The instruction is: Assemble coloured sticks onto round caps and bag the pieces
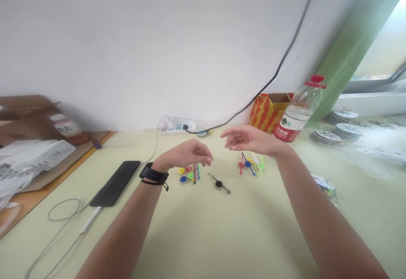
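My left hand [188,153], with a black watch [154,174] on its wrist, hovers over the table with loosely bent fingers and nothing visible in them. Below it are small round coloured pieces, including a blue one [183,179] and a green one [190,175], beside a bundle of thin coloured strips [196,174]. My right hand [249,138] is open and raised, its fingers apart. Beneath it lie several arrow spinners, among them a blue one [248,165] and a red one [241,165]. A black arrow spinner [218,184] rests on the table between both hands, touched by neither.
A phone [116,184] on a cable lies at left, near a cardboard box [28,114]. By the wall are a power strip [177,127] and a striped bag [263,114]. A water bottle [296,112] stands behind my right forearm, with stacked discs [326,137] further right.
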`<state>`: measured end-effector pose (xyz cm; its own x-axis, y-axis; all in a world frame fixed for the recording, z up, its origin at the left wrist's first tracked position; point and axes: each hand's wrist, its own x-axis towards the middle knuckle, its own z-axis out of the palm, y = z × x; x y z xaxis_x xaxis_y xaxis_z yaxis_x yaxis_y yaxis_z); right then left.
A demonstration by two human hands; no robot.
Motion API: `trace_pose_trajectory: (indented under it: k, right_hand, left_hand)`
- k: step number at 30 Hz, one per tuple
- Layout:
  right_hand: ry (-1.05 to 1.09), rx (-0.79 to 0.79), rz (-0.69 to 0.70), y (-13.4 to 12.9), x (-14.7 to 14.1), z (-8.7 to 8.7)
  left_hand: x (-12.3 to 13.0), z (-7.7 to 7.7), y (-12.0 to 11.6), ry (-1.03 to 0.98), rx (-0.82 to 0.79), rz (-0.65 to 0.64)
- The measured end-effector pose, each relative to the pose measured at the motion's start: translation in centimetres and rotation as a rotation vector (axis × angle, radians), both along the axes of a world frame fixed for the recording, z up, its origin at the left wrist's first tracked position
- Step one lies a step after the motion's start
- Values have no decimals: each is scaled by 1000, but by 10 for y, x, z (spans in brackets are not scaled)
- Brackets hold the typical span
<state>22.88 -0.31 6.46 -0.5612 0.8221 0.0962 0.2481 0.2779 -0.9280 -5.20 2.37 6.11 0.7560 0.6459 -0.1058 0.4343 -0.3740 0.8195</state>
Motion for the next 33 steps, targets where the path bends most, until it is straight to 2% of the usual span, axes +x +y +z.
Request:
trace_pose_trajectory:
  k: [2, 6, 13, 16, 23, 29, 33]
  right_hand:
    - [-16, 34, -34, -1, 1, 1]
    - [-24, 151, -200, -1, -1, 2]
    - [-118, 433, -478, -2, -11, 6]
    - [-92, 448, -463, -4, -13, 9]
    - [-32, 350, -369, -9, -19, 12]
    - [-175, 539, -511, -6, -19, 12]
    - [-214, 493, -442, -9, -21, 11]
  left_hand:
    - [-2, 1, 1, 3, 7, 35]
    - [-4, 1, 4, -6, 24, 108]
    - [-4, 5, 1, -56, 44, 100]
    - [-4, 5, 1, -53, 41, 122]
    - [-4, 4, 2, -106, 53, 158]
    - [-4, 3, 4, -115, 10, 182]
    - [-4, 2, 5, -124, 8, 176]
